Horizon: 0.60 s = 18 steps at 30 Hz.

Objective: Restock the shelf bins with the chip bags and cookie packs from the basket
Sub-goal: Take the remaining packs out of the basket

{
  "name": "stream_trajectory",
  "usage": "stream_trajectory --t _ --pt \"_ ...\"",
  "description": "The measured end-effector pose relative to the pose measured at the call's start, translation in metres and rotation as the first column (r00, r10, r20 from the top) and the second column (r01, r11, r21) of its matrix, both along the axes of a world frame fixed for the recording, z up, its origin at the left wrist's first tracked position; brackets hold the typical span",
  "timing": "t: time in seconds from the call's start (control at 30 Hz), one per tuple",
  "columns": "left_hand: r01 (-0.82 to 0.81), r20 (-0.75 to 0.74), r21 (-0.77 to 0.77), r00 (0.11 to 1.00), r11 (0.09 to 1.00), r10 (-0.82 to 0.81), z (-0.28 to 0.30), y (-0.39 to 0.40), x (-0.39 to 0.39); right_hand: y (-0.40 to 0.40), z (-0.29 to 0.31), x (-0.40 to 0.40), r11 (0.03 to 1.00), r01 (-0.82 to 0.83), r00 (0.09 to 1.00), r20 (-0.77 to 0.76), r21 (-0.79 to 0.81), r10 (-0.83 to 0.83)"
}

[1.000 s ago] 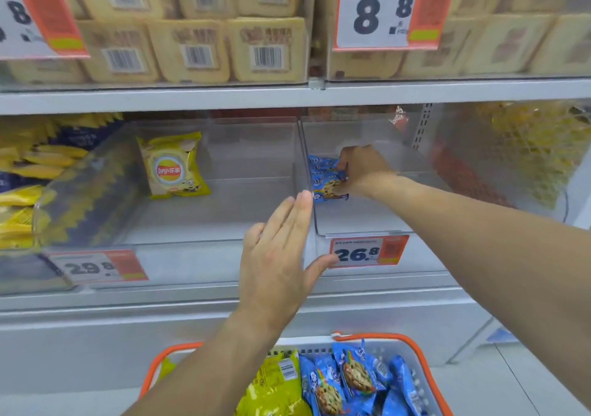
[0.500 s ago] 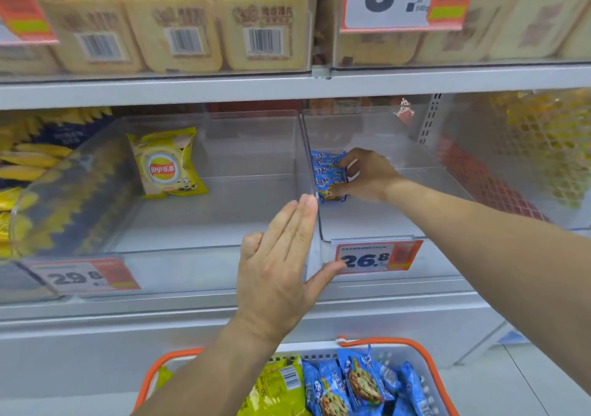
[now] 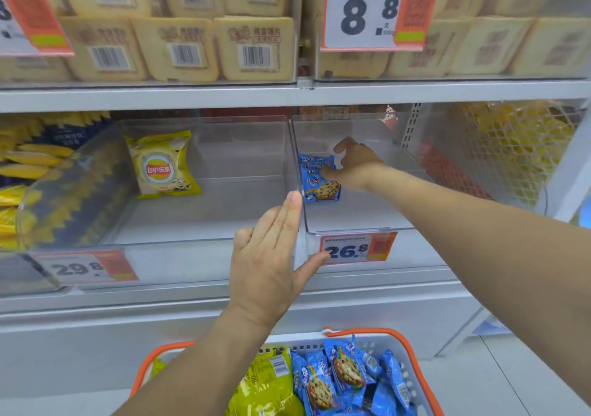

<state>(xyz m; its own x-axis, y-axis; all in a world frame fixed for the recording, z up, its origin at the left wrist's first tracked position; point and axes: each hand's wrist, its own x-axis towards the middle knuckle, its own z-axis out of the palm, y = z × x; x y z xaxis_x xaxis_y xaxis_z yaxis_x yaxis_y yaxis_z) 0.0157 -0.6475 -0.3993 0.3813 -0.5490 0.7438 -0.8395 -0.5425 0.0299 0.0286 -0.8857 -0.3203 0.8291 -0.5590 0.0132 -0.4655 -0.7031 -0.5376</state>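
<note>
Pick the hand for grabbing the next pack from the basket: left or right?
Left, probably. The left hand is open, empty, and directly above the basket. The right hand is deep in the right bin, fingers at the cookie pack.

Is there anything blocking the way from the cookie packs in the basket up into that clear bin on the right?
Nothing visible does. The right bin is open on top with one cookie pack inside. The left hand rests on the divider beside it.
</note>
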Motion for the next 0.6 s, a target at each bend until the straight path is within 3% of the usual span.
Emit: stream_trajectory --t 0.23,0.37,0.43,0.5,0.57,0.6 --pt "-0.001 -0.151 0.109 0.988 0.994 0.017 0.011 0.005 -0.011 0.052 0.036 -0.074 0.987 -0.055 0.947 0.307 -0.148 0.099" --pt "0.085 -0.115 0.2 0.991 0.976 -0.063 0.013 0.036 -0.027 0.099 0.023 -0.12 0.977 -0.153 0.87 0.448 -0.151 0.206" --pt "0.218 -0.095 0.272 0.975 0.937 -0.199 0.005 0.064 -0.031 0.122 0.009 -0.135 0.952 -0.246 0.855 0.422 -0.184 0.302" --pt "0.307 -0.284 0.426 0.938 0.851 -0.197 -0.007 0.098 -0.033 0.143 -0.008 -0.141 0.906 -0.363 0.85 0.32 -0.218 0.418" --pt "0.313 -0.491 0.631 0.869 0.71 0.053 -0.018 0.131 -0.033 0.161 -0.027 -0.142 0.848 -0.48 0.837 0.173 -0.224 0.519" --pt "0.319 -0.523 0.722 0.832 0.614 0.184 -0.023 0.146 -0.031 0.17 -0.038 -0.14 0.822 -0.53 0.826 0.094 -0.209 0.556"
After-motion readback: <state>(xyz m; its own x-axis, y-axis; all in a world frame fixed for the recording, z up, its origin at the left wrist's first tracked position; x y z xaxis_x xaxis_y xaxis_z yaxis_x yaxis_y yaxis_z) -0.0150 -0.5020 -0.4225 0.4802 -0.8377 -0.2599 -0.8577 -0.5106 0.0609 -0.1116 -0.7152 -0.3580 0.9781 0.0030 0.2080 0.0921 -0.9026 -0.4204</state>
